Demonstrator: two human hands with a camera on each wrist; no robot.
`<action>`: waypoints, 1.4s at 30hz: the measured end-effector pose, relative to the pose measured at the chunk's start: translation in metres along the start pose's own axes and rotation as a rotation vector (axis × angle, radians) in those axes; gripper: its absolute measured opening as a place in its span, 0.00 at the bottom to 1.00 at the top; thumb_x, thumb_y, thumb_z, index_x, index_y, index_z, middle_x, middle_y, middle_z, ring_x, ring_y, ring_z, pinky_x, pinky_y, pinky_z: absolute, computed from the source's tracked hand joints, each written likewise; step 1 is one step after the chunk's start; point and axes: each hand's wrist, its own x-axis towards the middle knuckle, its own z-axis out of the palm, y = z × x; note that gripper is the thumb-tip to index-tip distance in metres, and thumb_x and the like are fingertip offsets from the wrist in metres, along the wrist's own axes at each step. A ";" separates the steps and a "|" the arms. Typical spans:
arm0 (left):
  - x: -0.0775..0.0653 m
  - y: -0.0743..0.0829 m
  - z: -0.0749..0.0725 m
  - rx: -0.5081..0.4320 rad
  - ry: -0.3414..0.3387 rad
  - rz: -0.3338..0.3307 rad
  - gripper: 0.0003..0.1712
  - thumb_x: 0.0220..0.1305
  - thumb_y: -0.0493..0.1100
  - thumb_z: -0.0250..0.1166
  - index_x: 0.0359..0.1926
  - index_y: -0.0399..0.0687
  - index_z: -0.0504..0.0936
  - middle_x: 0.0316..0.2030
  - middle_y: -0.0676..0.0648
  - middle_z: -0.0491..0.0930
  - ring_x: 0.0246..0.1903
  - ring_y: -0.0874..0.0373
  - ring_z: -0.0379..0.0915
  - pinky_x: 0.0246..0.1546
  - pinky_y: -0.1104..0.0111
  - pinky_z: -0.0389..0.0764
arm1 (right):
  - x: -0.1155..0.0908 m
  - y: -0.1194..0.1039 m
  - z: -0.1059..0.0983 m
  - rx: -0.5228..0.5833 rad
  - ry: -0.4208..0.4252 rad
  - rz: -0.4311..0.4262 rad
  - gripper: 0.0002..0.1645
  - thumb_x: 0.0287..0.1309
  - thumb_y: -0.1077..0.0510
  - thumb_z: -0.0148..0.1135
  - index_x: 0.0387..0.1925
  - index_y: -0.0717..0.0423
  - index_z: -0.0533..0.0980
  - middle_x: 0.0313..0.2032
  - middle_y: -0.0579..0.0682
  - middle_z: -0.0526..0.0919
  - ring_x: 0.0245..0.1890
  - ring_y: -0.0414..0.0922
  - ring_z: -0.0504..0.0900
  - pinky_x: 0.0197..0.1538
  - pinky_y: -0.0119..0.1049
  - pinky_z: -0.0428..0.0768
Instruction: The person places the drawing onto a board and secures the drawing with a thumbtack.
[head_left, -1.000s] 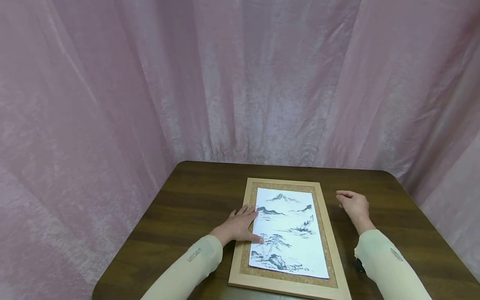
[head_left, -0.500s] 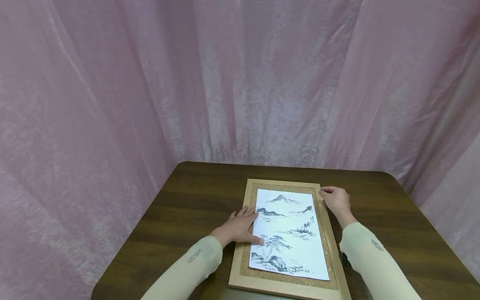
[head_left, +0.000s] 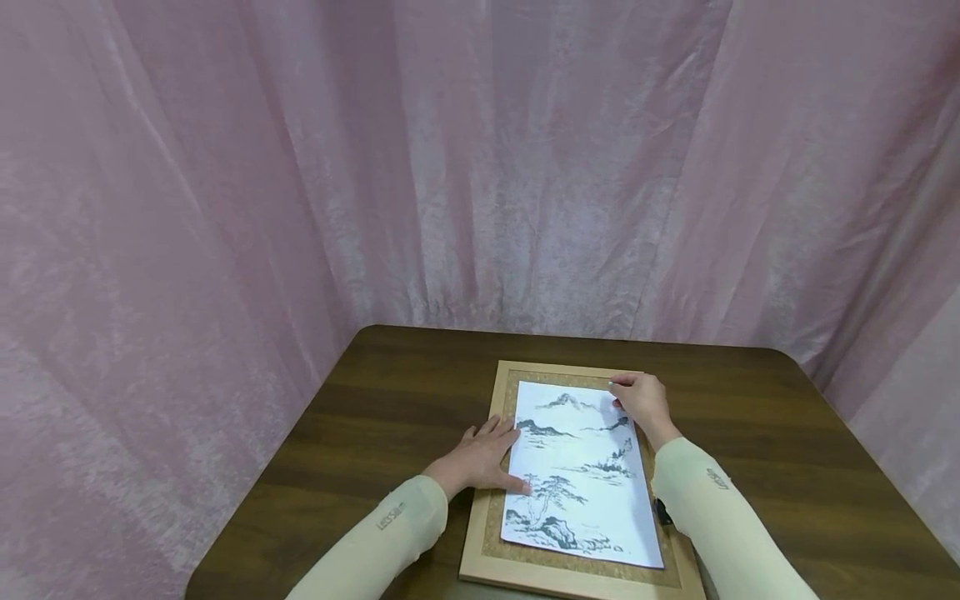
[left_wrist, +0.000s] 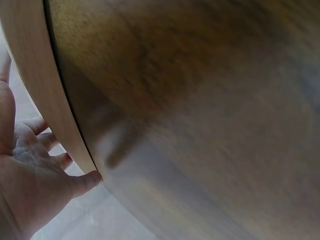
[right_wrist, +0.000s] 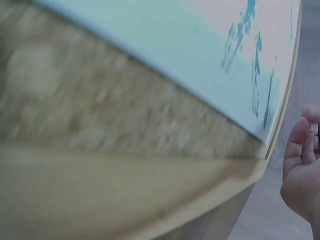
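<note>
A white sheet of paper (head_left: pixel 562 442) with an ink landscape lies on a wood-framed cork board (head_left: pixel 555 573). My left hand (head_left: pixel 480 458) rests with spread fingers across the board's left side, fingertips and thumb on the sheet's left edge. In the left wrist view that hand (left_wrist: pixel 40 170) shows beside the frame's wooden edge. My right hand (head_left: pixel 643 404) is at the sheet's upper right corner, thumb and finger pinched together around a small pale thing (head_left: pixel 611 384), mostly hidden. The right wrist view shows the right hand (right_wrist: pixel 302 170) with bent fingers beyond the sheet's corner.
The board lies on a dark brown wooden table (head_left: pixel 405 383) with rounded corners. Pink velvet curtains (head_left: pixel 525 167) hang behind the table and along both sides.
My right hand has moved left from the table beside the board, over the frame, to the sheet's upper right corner. The left hand has stayed in place on the sheet's left edge.
</note>
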 end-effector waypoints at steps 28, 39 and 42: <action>-0.002 -0.001 0.004 -0.012 -0.003 -0.015 0.64 0.50 0.81 0.61 0.78 0.54 0.53 0.78 0.50 0.44 0.77 0.50 0.32 0.70 0.41 0.46 | 0.010 -0.009 0.048 -0.166 -0.100 -0.091 0.11 0.64 0.58 0.65 0.43 0.61 0.85 0.43 0.57 0.86 0.45 0.54 0.81 0.51 0.51 0.76; -0.003 -0.001 0.004 -0.018 0.020 0.009 0.63 0.51 0.81 0.60 0.78 0.54 0.54 0.78 0.50 0.46 0.77 0.50 0.33 0.69 0.40 0.48 | 0.004 -0.016 0.048 -0.190 -0.117 -0.072 0.11 0.64 0.58 0.66 0.43 0.59 0.86 0.47 0.58 0.85 0.49 0.57 0.81 0.54 0.53 0.75; -0.003 -0.001 0.005 -0.014 0.021 0.011 0.63 0.51 0.81 0.60 0.78 0.54 0.54 0.78 0.50 0.45 0.77 0.50 0.33 0.69 0.40 0.48 | 0.003 -0.017 0.048 -0.197 -0.116 -0.060 0.11 0.63 0.57 0.66 0.44 0.58 0.87 0.49 0.59 0.85 0.51 0.58 0.80 0.56 0.54 0.74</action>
